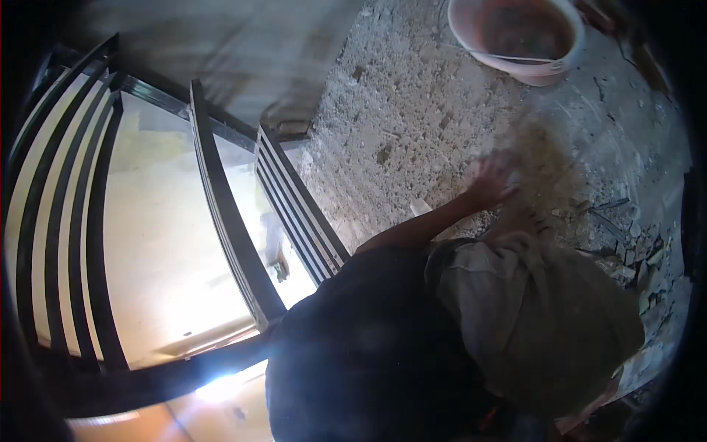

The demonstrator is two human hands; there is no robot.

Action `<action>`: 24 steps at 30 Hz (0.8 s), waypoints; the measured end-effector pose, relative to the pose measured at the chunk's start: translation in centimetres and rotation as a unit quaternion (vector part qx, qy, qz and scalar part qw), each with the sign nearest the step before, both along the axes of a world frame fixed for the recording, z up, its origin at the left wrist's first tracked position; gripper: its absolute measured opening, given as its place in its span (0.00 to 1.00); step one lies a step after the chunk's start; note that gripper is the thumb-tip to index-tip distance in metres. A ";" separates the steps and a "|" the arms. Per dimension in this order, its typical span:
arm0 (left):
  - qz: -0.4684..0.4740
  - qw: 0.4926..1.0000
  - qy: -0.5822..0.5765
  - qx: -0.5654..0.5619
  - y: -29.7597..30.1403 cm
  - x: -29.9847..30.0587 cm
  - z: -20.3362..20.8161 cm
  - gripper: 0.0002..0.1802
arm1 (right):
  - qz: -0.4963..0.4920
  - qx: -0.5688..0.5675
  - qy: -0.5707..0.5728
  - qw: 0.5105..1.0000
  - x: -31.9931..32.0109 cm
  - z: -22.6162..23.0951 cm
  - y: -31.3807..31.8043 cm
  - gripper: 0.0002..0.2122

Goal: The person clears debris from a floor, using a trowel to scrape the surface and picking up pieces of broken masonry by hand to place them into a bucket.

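I am crouched on a rough concrete floor [412,110] strewn with pale rubble and dust. My left hand [490,180] reaches forward and rests palm down on the debris, blurred by motion, with its fingers spread and nothing visibly in it. A patch of brownish dust [549,158] lies just beyond the hand. My bent knee in grey trousers [545,317] sits below the hand, and a foot [519,221] shows beside it. My right hand is hidden from view.
A pink bucket [519,37] stands on the floor at the top right. Black metal railings [228,221] border the floor on the left, with a bright drop below them. Broken chunks of rubble [637,258] lie at the right.
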State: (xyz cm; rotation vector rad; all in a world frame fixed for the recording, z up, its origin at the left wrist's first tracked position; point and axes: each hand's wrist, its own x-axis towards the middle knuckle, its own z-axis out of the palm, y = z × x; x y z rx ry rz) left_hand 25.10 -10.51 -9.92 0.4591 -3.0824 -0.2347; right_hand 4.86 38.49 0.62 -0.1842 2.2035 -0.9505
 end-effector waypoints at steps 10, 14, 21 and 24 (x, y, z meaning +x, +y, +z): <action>-0.117 0.806 -0.116 0.569 6.3 -9.8 12.2 0.34 | 0.041 -0.204 -0.133 0.969 0.8 1.8 -14.2 0.28; -0.055 0.762 -0.232 0.602 5.8 -9.1 16.6 0.37 | 0.003 -0.150 -0.066 0.986 2.5 4.9 -22.1 0.26; 0.125 0.678 -0.241 0.683 5.2 -8.1 15.2 0.25 | 0.136 -0.210 -0.023 0.968 3.0 3.1 -25.0 0.25; 0.294 0.656 0.024 0.695 5.1 -4.0 9.2 0.19 | 0.145 -0.199 -0.033 0.969 3.3 2.8 -23.5 0.24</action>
